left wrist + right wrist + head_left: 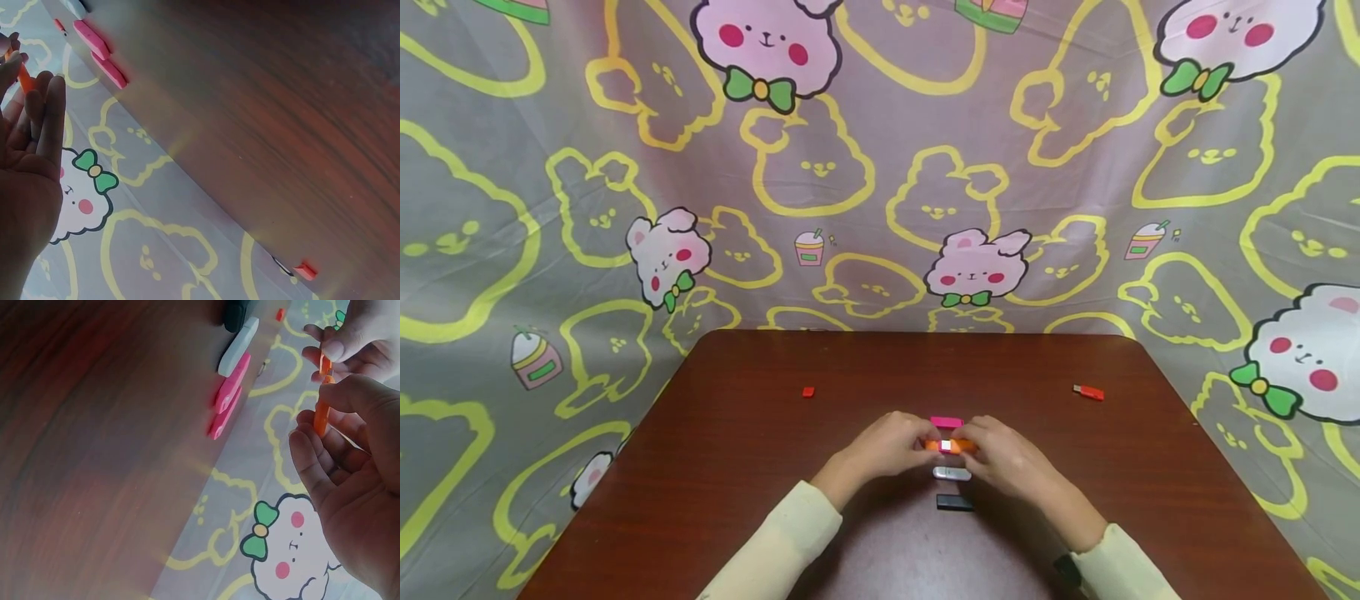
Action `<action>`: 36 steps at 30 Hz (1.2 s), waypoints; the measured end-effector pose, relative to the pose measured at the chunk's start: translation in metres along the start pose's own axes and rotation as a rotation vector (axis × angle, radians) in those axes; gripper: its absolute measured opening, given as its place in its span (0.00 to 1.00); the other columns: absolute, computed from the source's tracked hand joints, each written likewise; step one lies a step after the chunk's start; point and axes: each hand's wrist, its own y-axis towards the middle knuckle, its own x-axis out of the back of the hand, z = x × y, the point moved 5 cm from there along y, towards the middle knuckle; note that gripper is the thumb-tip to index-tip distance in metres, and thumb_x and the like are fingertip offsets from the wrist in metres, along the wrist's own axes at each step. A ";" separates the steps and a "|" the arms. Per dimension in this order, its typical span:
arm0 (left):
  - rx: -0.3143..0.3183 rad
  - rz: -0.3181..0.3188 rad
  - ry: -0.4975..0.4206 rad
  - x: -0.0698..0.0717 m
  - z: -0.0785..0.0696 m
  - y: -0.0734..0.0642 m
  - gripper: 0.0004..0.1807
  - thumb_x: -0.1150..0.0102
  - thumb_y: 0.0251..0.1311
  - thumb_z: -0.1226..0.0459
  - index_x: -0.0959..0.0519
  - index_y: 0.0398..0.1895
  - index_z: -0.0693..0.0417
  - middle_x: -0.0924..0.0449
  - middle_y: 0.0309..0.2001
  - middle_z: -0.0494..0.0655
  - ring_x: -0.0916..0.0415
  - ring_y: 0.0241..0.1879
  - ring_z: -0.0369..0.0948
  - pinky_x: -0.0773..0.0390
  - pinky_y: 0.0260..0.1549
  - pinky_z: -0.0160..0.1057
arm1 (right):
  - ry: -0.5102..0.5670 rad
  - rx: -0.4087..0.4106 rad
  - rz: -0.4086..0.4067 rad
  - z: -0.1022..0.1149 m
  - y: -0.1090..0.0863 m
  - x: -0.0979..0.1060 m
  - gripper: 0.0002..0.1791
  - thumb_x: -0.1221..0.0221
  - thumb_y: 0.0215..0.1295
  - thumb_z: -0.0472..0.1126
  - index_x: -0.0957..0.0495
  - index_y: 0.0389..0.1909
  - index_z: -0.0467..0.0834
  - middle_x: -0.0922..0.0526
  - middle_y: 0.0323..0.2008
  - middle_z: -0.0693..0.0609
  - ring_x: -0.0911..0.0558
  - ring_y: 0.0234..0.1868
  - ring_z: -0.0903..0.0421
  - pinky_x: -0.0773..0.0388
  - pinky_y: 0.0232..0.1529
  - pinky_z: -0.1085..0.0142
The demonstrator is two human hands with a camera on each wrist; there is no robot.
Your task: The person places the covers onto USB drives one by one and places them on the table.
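Both hands meet over the middle of the table around an orange USB stick (964, 446). My left hand (895, 444) pinches one orange end piece (325, 364), which looks like its cap. My right hand (1003, 454) pinches the longer orange body (322, 415) between thumb and fingers. A short bright metal connector (946, 446) shows between the two orange parts. Just beyond the hands lies a pink USB stick (947, 422); a second pink one (228, 415) shows beside it in the wrist views. Nearer lie a silver-white stick (952, 474) and a black stick (954, 502).
A small red cap (808, 392) lies at the back left of the brown table (737, 467). A red USB stick (1092, 392) with its metal connector bare lies at the back right. A patterned cloth (865, 167) hangs behind and around the table.
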 end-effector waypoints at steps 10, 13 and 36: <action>-0.025 -0.003 -0.024 -0.002 -0.004 0.001 0.12 0.27 0.59 0.55 0.13 0.44 0.46 0.16 0.34 0.31 0.28 0.28 0.28 0.26 0.31 0.23 | 0.016 0.038 -0.028 0.003 0.000 0.000 0.15 0.26 0.55 0.37 0.15 0.44 0.44 0.20 0.37 0.55 0.24 0.36 0.60 0.19 0.38 0.64; -0.038 -0.015 -0.013 -0.001 -0.005 0.001 0.11 0.27 0.59 0.55 0.13 0.43 0.45 0.17 0.34 0.31 0.28 0.29 0.28 0.26 0.31 0.22 | 0.013 0.051 -0.038 0.004 -0.001 0.000 0.15 0.27 0.55 0.36 0.15 0.44 0.43 0.19 0.37 0.54 0.23 0.36 0.59 0.19 0.38 0.64; -0.062 -0.081 0.025 0.000 -0.013 0.000 0.13 0.28 0.60 0.55 0.13 0.44 0.49 0.15 0.35 0.37 0.27 0.29 0.29 0.26 0.32 0.21 | -0.017 0.128 -0.081 0.011 0.002 0.002 0.14 0.26 0.55 0.36 0.14 0.43 0.41 0.16 0.36 0.51 0.20 0.37 0.55 0.18 0.39 0.61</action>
